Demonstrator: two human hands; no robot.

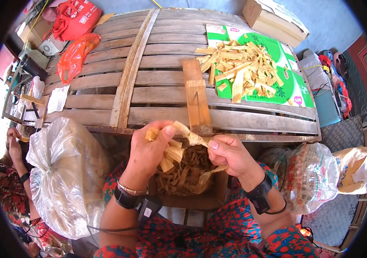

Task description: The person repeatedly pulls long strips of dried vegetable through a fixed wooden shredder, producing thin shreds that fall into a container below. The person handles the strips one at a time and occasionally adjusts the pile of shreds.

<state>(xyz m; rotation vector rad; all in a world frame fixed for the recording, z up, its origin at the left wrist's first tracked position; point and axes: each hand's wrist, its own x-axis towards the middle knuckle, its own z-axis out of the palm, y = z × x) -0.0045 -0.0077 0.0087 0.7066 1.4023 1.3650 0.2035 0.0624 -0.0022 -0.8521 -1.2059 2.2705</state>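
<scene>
Over a box [211,200] in my lap, both hands work on one pale yellow flat strip [196,140], which has a wrapped or knotted part between them. My left hand [149,148] is closed around several folded yellow strips [171,155], its thumb and fingers near the strip's upper end. My right hand [235,157] pinches the strip's other end, and a loose tail hangs below its fingers. Browner curled strips [183,176] fill the box. Just beyond my hands, a wooden block [197,103] lies on the slatted table [162,116].
A heap of strips [243,69] rests on a green cardboard sheet [299,88]. A clear plastic sack [65,176] stands left, another filled bag [308,176] right. Red bags [74,56] and a cardboard box [273,23] sit at the far edge. Another person's hand [16,144] shows far left.
</scene>
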